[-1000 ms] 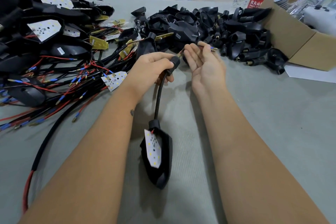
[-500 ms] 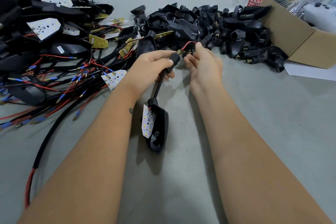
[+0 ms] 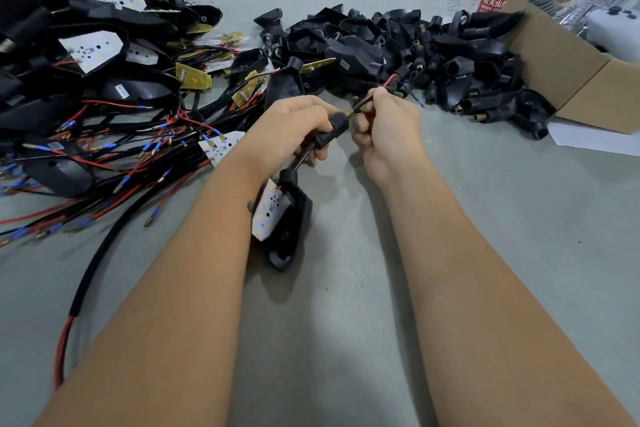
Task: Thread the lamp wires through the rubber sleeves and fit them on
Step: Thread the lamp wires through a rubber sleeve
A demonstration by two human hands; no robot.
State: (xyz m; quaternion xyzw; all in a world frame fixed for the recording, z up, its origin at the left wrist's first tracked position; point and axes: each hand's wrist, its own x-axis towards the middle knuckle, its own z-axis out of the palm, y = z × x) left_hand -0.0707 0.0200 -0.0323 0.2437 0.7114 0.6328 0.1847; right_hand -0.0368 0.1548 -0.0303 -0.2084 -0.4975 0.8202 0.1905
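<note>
Left hand (image 3: 294, 128): curling tightly around the ribbed black rubber sleeve (image 3: 332, 130), above the grey worktop (image 3: 519, 253).
Lamp housing (image 3: 287, 232): dangling below, glossy black, white LED board.
Right hand (image 3: 384, 125): pinching the lamp wires (image 3: 389, 81) beyond the brass thread.

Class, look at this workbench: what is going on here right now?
A person is assembling a lamp. The left hand grips a black rubber sleeve on the lamp's stem, with the black lamp head with its white LED board hanging below. The right hand pinches the red and black wires coming out of the sleeve's brass threaded end.
</note>
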